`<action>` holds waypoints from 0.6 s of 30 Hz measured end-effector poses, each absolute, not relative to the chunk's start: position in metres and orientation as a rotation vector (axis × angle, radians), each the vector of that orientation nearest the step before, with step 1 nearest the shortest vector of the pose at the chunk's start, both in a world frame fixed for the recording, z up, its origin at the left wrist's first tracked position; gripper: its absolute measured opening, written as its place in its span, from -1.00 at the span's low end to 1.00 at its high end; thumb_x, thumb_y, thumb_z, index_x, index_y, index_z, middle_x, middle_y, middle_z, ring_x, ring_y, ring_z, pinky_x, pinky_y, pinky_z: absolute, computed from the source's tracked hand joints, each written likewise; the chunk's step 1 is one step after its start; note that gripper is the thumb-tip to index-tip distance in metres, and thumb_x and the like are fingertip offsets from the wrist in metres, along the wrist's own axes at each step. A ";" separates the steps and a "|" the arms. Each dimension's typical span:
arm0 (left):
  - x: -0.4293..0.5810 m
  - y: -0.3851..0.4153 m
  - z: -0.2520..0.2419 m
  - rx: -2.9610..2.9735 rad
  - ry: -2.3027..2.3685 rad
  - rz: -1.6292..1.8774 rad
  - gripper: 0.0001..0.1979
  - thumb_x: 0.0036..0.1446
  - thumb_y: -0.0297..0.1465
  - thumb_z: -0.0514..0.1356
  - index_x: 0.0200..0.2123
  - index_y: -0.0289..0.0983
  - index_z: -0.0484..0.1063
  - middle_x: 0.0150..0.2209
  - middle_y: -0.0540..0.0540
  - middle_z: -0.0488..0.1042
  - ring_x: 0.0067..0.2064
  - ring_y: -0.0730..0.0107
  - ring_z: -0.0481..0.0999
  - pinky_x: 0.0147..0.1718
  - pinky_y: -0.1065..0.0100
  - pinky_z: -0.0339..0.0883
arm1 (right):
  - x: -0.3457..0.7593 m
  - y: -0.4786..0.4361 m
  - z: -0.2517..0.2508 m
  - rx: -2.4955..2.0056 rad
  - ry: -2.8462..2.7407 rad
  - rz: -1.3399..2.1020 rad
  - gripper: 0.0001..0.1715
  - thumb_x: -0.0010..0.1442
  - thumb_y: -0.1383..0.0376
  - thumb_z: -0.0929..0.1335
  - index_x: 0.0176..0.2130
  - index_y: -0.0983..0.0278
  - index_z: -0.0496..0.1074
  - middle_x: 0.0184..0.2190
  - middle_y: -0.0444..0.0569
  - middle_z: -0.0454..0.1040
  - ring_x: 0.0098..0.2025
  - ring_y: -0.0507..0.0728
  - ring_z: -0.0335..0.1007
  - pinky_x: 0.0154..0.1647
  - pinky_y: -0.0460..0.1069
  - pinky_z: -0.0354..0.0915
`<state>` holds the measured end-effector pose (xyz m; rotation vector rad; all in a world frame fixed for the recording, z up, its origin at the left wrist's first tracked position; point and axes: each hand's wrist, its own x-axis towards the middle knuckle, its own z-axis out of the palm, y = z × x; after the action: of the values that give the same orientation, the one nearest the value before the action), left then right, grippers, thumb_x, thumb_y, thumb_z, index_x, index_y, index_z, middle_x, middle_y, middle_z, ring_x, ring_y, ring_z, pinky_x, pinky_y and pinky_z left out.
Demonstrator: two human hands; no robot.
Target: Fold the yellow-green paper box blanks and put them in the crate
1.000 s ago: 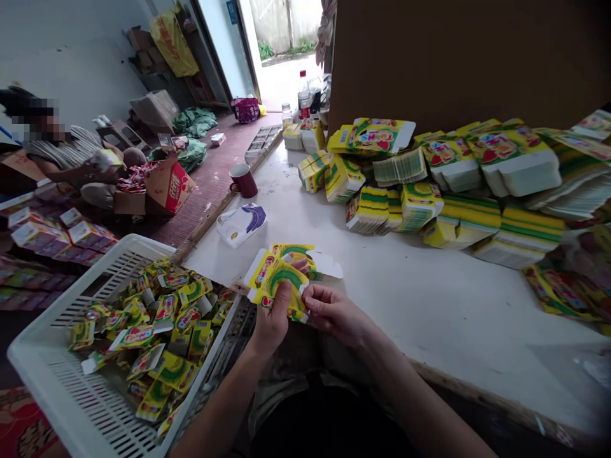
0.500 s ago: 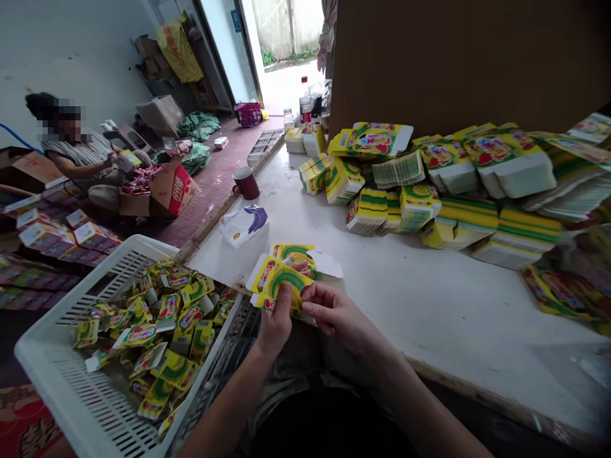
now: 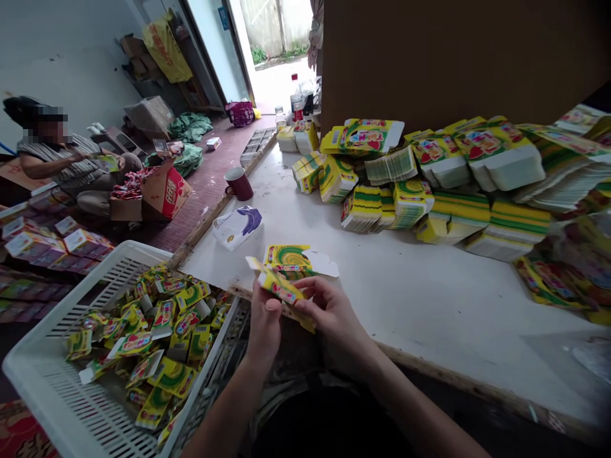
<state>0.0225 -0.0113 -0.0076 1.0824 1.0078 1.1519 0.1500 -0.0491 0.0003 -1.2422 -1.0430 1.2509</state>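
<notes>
Between my two hands, just over the table's front edge, is a yellow and green carton, tilted and partly folded out. My left hand grips its left end, thumb in front and fingers behind. At its right end my right hand pinches it between thumb and fingers. Right behind it on the white table lies another flat yellow carton with white flaps. To the left of my arms stands a white plastic basket holding many yellow cartons.
Stacks of flat cartons line the back of the table under a brown board. A maroon mug and a purple-white box sit at the left edge. A seated person handles a carton beside a red box.
The carton in my hands has turned from its broad face to its narrow side. My right hand has moved in and taken its right end. The view has shifted slightly.
</notes>
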 end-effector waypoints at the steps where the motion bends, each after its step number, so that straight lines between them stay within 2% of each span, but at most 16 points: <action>1: 0.021 -0.010 -0.009 1.079 1.005 1.173 -0.37 -0.16 0.14 0.32 -0.20 -0.23 0.42 -0.23 -0.10 0.51 -0.18 0.24 0.51 -0.15 0.28 0.42 | 0.154 -0.046 0.000 -1.255 -1.074 1.219 -0.71 0.15 0.14 0.40 -0.18 0.26 0.46 -0.46 -0.15 0.41 -0.53 0.00 0.19 -0.55 -0.11 0.11; 4: 0.017 -0.004 -0.011 1.046 1.067 1.272 -0.67 -0.01 -0.18 0.38 -0.25 -0.27 0.49 -0.30 -0.04 0.57 -0.27 0.33 0.54 -0.23 0.35 0.43 | 0.162 -0.041 0.001 -1.297 -1.155 1.116 -0.75 0.20 0.14 0.34 -0.33 0.27 0.47 -0.52 -0.14 0.41 -0.53 0.01 0.22 -0.54 -0.11 0.15; 6: 0.009 0.001 -0.006 1.075 1.085 1.248 -0.73 0.02 -0.22 0.37 -0.28 -0.28 0.53 -0.31 -0.05 0.60 -0.27 0.30 0.56 -0.23 0.33 0.45 | 0.165 -0.040 0.003 -1.324 -1.184 1.047 -0.75 0.20 0.17 0.34 -0.42 0.26 0.46 -0.58 -0.16 0.39 -0.54 0.02 0.22 -0.54 -0.11 0.16; 8: -0.004 0.008 0.007 1.115 1.010 1.198 -0.60 -0.01 -0.10 0.36 -0.20 -0.25 0.53 -0.19 -0.11 0.61 -0.17 0.21 0.58 -0.13 0.26 0.44 | 0.172 -0.043 0.008 -1.328 -1.229 0.956 -0.81 0.20 0.22 0.36 -0.40 0.25 0.51 -0.53 -0.13 0.46 -0.50 0.05 0.31 -0.48 -0.09 0.22; 9: -0.013 0.011 0.016 1.138 0.948 1.189 -0.46 -0.03 0.02 0.32 -0.10 -0.24 0.51 -0.08 -0.16 0.58 -0.07 0.13 0.56 -0.05 0.20 0.42 | 0.176 -0.046 0.011 -1.325 -1.295 0.873 -0.83 0.21 0.25 0.35 -0.34 0.23 0.54 -0.47 -0.10 0.52 -0.44 0.07 0.38 -0.41 -0.07 0.27; 11: -0.029 0.015 0.034 1.196 0.877 1.131 -0.07 -0.17 0.33 0.10 0.08 -0.24 0.40 0.10 -0.27 0.47 0.10 -0.04 0.46 0.07 0.08 0.33 | 0.182 -0.052 0.019 -1.309 -1.515 0.663 -0.78 0.26 0.33 0.32 -0.20 0.17 0.58 -0.28 -0.05 0.59 -0.30 0.10 0.48 -0.28 -0.04 0.33; 12: -0.034 0.015 0.042 1.269 0.879 1.082 0.04 -0.25 0.38 0.07 0.12 -0.26 0.36 0.14 -0.31 0.43 0.15 -0.10 0.41 0.13 0.05 0.27 | 0.184 -0.055 0.023 -1.288 -1.652 0.572 -0.73 0.29 0.35 0.30 -0.13 0.12 0.57 -0.21 -0.04 0.60 -0.25 0.11 0.50 -0.25 -0.04 0.34; 13: -0.037 0.014 0.047 1.364 0.895 0.983 0.07 -0.33 0.34 0.18 0.15 -0.25 0.34 0.16 -0.32 0.41 0.18 -0.14 0.37 0.16 0.03 0.22 | 0.185 -0.058 0.025 -1.248 -1.786 0.506 -0.69 0.30 0.36 0.28 -0.08 0.09 0.55 -0.16 -0.04 0.60 -0.21 0.11 0.52 -0.24 -0.04 0.34; 15: -0.035 0.006 0.049 1.563 0.966 0.743 0.00 -0.42 0.08 0.45 0.13 -0.22 0.35 0.12 -0.29 0.44 0.17 -0.17 0.38 0.17 0.03 0.22 | 0.181 -0.063 0.028 -1.142 -1.944 0.459 -0.66 0.32 0.35 0.29 -0.02 0.03 0.51 -0.10 -0.04 0.58 -0.17 0.12 0.52 -0.24 -0.04 0.36; 16: -0.030 0.000 0.046 1.649 0.999 0.627 -0.07 -0.40 -0.08 0.51 0.10 -0.20 0.36 0.08 -0.26 0.47 0.13 -0.15 0.41 0.13 0.05 0.26 | 0.177 -0.066 0.027 -1.104 -1.936 0.449 -0.66 0.31 0.34 0.30 0.01 0.02 0.49 -0.07 -0.03 0.56 -0.17 0.11 0.52 -0.24 -0.03 0.37; 18: -0.018 -0.010 0.035 1.754 1.074 0.555 -0.23 -0.22 -0.23 0.47 0.10 -0.18 0.31 -0.01 -0.19 0.52 0.03 -0.05 0.49 0.03 0.08 0.34 | 0.170 -0.069 0.023 -1.133 -1.695 0.413 -0.65 0.29 0.30 0.33 0.05 0.04 0.44 -0.05 0.02 0.52 -0.26 0.10 0.49 -0.28 -0.01 0.38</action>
<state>-0.0179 -0.0102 0.0347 1.7537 1.0740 0.5555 0.1700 -0.0690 0.0232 -1.1328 -1.6954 0.4132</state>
